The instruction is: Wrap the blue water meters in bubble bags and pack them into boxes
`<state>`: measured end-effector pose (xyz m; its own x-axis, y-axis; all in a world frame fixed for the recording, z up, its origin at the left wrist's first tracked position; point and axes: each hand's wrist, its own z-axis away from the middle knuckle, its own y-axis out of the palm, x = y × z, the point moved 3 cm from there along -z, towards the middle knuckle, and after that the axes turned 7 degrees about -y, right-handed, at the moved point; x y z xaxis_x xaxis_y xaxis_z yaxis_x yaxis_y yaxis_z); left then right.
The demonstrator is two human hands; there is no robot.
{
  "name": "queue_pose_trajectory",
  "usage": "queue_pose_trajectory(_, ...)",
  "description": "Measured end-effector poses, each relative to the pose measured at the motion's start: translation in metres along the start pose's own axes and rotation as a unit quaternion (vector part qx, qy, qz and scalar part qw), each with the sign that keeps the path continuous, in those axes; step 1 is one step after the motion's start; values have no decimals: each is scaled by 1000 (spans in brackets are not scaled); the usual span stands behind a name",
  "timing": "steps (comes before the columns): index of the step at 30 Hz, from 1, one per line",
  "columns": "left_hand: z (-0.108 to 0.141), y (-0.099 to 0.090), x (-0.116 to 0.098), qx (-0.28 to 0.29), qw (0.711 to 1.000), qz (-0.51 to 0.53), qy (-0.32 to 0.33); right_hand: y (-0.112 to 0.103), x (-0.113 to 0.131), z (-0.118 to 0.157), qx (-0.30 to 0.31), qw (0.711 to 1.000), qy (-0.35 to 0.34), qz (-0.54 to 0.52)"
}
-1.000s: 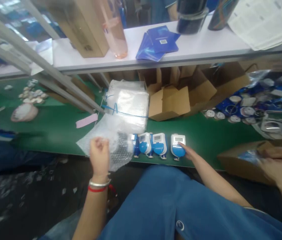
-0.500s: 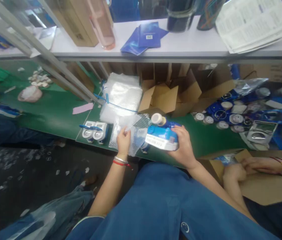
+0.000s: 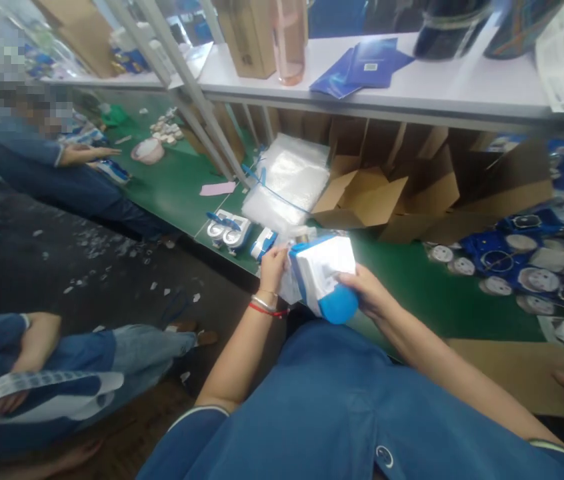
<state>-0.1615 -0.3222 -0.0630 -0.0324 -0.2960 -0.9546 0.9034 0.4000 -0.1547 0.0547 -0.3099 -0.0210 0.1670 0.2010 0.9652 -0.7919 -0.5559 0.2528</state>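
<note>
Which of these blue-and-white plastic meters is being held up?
The large-looking meter in the right hand, raised above the green table; three other meters to its left rest there.

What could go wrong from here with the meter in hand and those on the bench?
The right hand grips the blue-and-white meter near the front edge of the green bench; a slip could drop it to the floor.
The left hand, pinching clear wrap, might nudge the small meter beside it.
Two meters have raised lids that something could catch.
</note>
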Motion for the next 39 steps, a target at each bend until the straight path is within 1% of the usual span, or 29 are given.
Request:
queue_pose_trajectory(1,2,0,-4,14,999,29,-12,4,-17,0,9,995,62,-78)
queue_pose_trajectory(2,3,-1,-9,27,998,53,-20,7,-32,0,12,984,111,-139)
queue_pose_trajectory(3,4,-3,-13,39,997,69,-24,10,-46,1,12,972,146,-183)
queue_pose_trajectory(5,8,-8,-20,56,995,80,-21,12,-64,6,7,957,176,-231)
queue_pose_trajectory(6,10,-11,-23,56,995,83,-16,11,-68,10,-1,956,172,-236)
queue_pose_trajectory(7,12,-14,-24,53,995,89,-10,8,-67,14,-14,962,154,-223)
queue_pose_trajectory(8,14,-16,-25,49,994,99,-7,4,-62,17,-22,973,127,-193)
queue_pose_trajectory(10,18,-17,-23,40,992,117,-11,-3,-41,23,-14,994,48,-93)
queue_pose_trajectory(11,20,-17,-21,35,992,123,-17,-5,-26,26,-1,1000,-3,-21)
queue_pose_trajectory(12,21,-16,-19,28,991,127,-22,-6,-10,28,13,996,-60,61)
queue_pose_trajectory(13,22,-15,-17,20,991,130,-25,-5,5,30,25,981,-121,147)
queue_pose_trajectory(14,22,-15,-16,12,991,132,-25,-3,20,32,31,955,-185,228)
queue_pose_trajectory(16,22,-13,-14,-3,991,133,-13,4,42,37,32,888,-301,346)
queue_pose_trajectory(17,21,-13,-14,-6,991,131,-5,8,49,40,31,860,-344,377)
queue_pose_trajectory(18,20,-12,-13,-7,992,127,2,11,53,42,31,839,-375,393)
queue_pose_trajectory(19,19,-12,-13,-8,992,123,6,14,55,45,30,825,-398,401)
queue_pose_trajectory(21,17,-13,-11,-11,993,118,10,18,57,49,20,810,-426,403)
queue_pose_trajectory(25,16,-15,-9,-20,993,113,18,22,59,54,6,809,-436,395)
queue_pose_trajectory(30,18,-17,-12,-20,994,100,46,22,59,54,15,810,-432,396)
queue_pose_trajectory(35,19,-15,-17,-13,995,63,82,16,40,54,29,858,-352,373)
queue_pose_trajectory(39,20,-12,-20,-17,996,48,74,12,31,59,24,867,-340,363)
